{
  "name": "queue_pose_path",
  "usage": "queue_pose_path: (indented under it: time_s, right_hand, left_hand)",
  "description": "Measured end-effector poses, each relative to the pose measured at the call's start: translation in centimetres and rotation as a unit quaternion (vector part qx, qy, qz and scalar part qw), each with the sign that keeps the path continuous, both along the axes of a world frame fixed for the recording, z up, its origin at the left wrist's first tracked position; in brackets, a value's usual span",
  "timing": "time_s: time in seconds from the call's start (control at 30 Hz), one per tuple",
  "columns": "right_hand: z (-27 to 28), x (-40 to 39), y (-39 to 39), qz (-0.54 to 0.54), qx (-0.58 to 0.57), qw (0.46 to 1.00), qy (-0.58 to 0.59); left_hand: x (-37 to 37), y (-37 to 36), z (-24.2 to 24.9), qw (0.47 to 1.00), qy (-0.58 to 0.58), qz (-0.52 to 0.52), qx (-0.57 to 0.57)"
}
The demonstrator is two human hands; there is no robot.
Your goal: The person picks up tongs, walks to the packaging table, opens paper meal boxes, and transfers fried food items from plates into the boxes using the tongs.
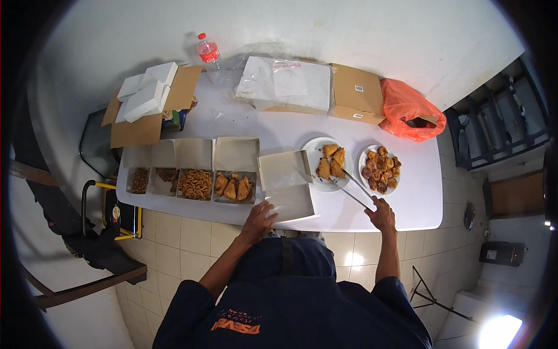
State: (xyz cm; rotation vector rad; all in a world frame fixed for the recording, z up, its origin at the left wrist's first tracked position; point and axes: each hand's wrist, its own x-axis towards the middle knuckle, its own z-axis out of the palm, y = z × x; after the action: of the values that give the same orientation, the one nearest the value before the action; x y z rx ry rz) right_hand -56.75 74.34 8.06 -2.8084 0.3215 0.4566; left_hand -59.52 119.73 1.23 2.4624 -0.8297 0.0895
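Observation:
My right hand [382, 215] is closed around metal tongs [359, 184]. The tongs' arms are spread, and their tips reach over a white plate [312, 143] beside the golden fried triangular pieces [332, 161]. My left hand [260, 222], fingers curled, grips the near left corner of an open white food box [290, 203] with nothing in it. Left of it stands an open box holding several fried pieces [233, 187]. A second plate to the right carries browned round fried pieces [381, 169].
Further left are open boxes with fried sticks [195, 185], brown pieces [167, 179] and small nuts-like bits [139, 181]. Behind stand a carton of folded white boxes [145, 100], a plastic bottle [208, 51], a brown carton [356, 93] and an orange plastic bag [410, 110].

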Motion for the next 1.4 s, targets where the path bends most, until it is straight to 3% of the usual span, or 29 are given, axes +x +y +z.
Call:
queue_pose_path:
  time_s: [0.17,0.87,1.2,1.4]
  right_hand:
    - [-1.9,-0.6,-0.5,-0.003,-0.002,0.999,-0.038]
    - [-3.3,-5.5,0.1,-0.030,0.118,0.976,-0.181]
    - [2.7,-7.7,5.7,-0.032,0.183,0.967,-0.176]
    - [1.1,-11.7,12.3,0.004,0.264,0.956,-0.130]
  left_hand:
    - [0.6,-1.2,-0.8,0.996,-0.048,-0.069,0.031]
    - [0.9,-1.6,-2.2,0.997,-0.062,-0.032,0.016]
    - [1.4,-0.7,-2.0,0.998,-0.063,-0.008,0.003]
    - [1.1,-0.6,-2.3,0.998,-0.056,-0.009,-0.014]
